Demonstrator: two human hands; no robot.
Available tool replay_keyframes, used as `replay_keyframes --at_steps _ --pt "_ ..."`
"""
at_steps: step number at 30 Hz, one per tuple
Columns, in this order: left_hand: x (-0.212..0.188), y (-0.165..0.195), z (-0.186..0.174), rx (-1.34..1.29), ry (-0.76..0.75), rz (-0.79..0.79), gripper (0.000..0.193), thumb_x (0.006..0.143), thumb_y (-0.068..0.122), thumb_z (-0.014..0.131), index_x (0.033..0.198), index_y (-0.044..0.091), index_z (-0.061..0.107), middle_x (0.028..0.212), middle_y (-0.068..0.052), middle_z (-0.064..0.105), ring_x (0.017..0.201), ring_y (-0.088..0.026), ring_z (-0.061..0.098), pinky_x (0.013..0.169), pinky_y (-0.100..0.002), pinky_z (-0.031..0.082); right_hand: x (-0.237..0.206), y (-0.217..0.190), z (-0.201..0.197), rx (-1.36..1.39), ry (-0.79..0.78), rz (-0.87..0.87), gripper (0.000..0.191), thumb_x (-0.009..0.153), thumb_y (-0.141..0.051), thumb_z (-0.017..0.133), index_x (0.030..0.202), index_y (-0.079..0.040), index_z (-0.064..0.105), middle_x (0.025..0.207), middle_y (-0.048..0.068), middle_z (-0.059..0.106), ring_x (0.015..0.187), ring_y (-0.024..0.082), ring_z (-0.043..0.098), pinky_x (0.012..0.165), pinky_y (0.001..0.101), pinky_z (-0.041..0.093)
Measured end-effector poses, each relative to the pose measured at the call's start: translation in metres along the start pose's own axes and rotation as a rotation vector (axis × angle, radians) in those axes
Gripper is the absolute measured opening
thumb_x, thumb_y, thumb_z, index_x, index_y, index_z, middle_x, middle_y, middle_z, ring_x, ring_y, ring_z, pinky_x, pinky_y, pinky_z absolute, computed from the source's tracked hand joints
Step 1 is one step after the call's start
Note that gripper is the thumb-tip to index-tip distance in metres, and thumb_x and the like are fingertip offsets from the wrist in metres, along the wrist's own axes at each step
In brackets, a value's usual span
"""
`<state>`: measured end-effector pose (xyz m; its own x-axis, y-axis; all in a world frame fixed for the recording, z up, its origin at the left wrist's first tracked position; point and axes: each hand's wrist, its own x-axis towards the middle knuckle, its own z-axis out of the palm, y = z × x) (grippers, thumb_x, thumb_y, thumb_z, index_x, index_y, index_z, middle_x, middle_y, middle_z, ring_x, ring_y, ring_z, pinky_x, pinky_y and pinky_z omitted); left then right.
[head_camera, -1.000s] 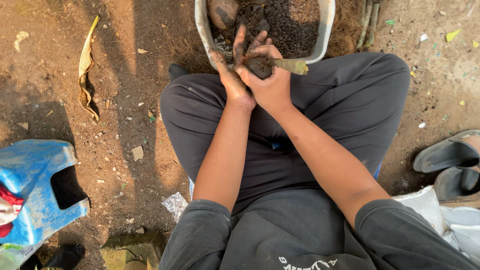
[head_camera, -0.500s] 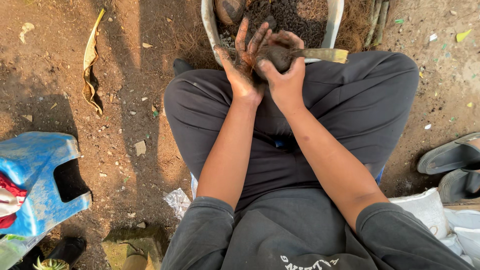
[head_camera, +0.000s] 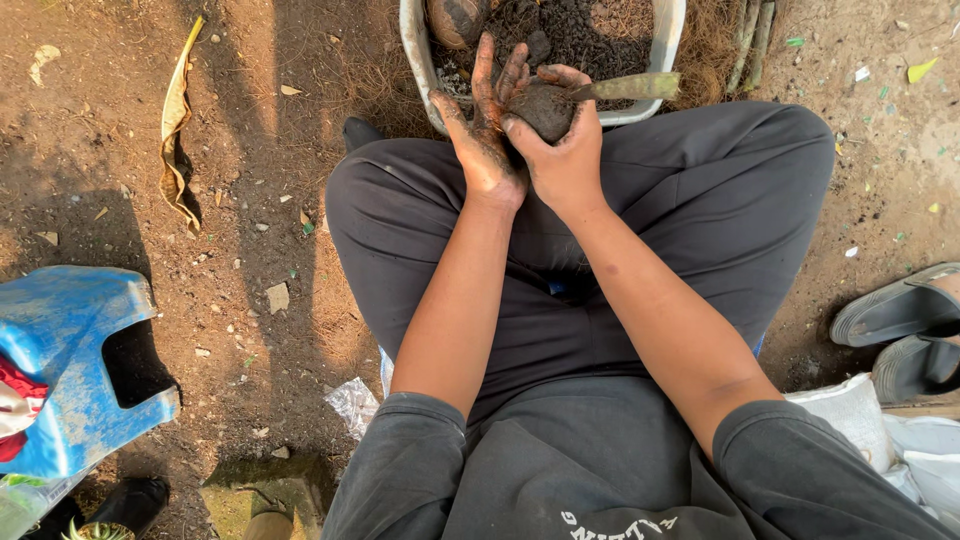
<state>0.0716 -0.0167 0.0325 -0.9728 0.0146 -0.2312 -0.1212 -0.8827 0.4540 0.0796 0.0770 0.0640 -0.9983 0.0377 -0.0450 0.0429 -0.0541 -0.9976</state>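
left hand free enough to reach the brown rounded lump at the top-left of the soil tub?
Probably yes. The left hand is open, pressed against the soil ball that the right hand grips. The brown lump lies just beyond its fingertips in the tub, nothing between.

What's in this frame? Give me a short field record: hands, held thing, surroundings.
left hand: open, soil-caked, fingers spread, pressed against the soil ball
right hand: wrapped around the soil ball
soil ball: dark, with a green stem sticking out to the right
tub: grey, holds dark soil, just beyond the knees
ground: bare dirt; blue stool at left, sandals at right
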Motion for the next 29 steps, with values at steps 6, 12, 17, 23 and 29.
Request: replay_keyframes --at_steps 6,12,17,23,29 --pt "0.002 0.005 0.004 -0.251 0.09 -0.039 0.089 0.102 0.082 0.016 0.165 0.021 0.031 0.158 -0.018 0.043 0.147 -0.036 0.04 0.127 -0.054 0.03 0.006 -0.007 -0.014 -0.037 -0.125 -0.027 0.041 0.094 -0.005 0.08 0.13 -0.002 0.059 0.141 0.012 0.057 0.13 0.019 0.06 0.116 0.0353 0.051" --pt "-0.003 0.006 0.014 -0.236 0.002 -0.131 0.087 0.099 0.082 0.019 0.164 0.025 0.03 0.156 -0.016 0.044 0.145 -0.035 0.043 0.124 -0.056 0.036 0.008 -0.004 -0.01 0.128 -0.109 -0.131 0.037 0.093 -0.005 0.083 0.121 -0.003 0.058 0.132 0.008 0.06 0.124 0.017 0.061 0.111 0.0329 0.052" --pt "-0.005 0.005 0.014 -0.196 0.005 -0.186 0.087 0.101 0.081 0.019 0.165 0.024 0.03 0.156 -0.017 0.046 0.145 -0.034 0.044 0.124 -0.054 0.037 0.005 0.002 -0.002 0.132 0.021 -0.058 0.024 0.095 -0.002 0.081 0.107 -0.003 0.06 0.107 0.003 0.065 0.101 0.012 0.062 0.095 0.03 0.053" --pt "-0.004 0.001 0.012 -0.16 0.029 -0.172 0.088 0.101 0.081 0.019 0.164 0.021 0.031 0.153 -0.018 0.048 0.145 -0.034 0.045 0.124 -0.051 0.038 0.004 0.002 0.002 0.02 0.099 -0.02 0.022 0.096 -0.003 0.08 0.109 -0.002 0.062 0.105 0.005 0.066 0.097 0.012 0.061 0.092 0.0294 0.053" --pt "-0.002 0.009 0.0 -0.206 0.147 -0.095 0.089 0.102 0.082 0.019 0.165 0.02 0.029 0.148 -0.019 0.049 0.139 -0.035 0.045 0.122 -0.055 0.037 -0.002 -0.014 -0.014 -0.109 -0.235 0.005 0.055 0.096 -0.01 0.078 0.144 -0.001 0.052 0.141 0.012 0.063 0.133 0.02 0.061 0.119 0.0366 0.048"
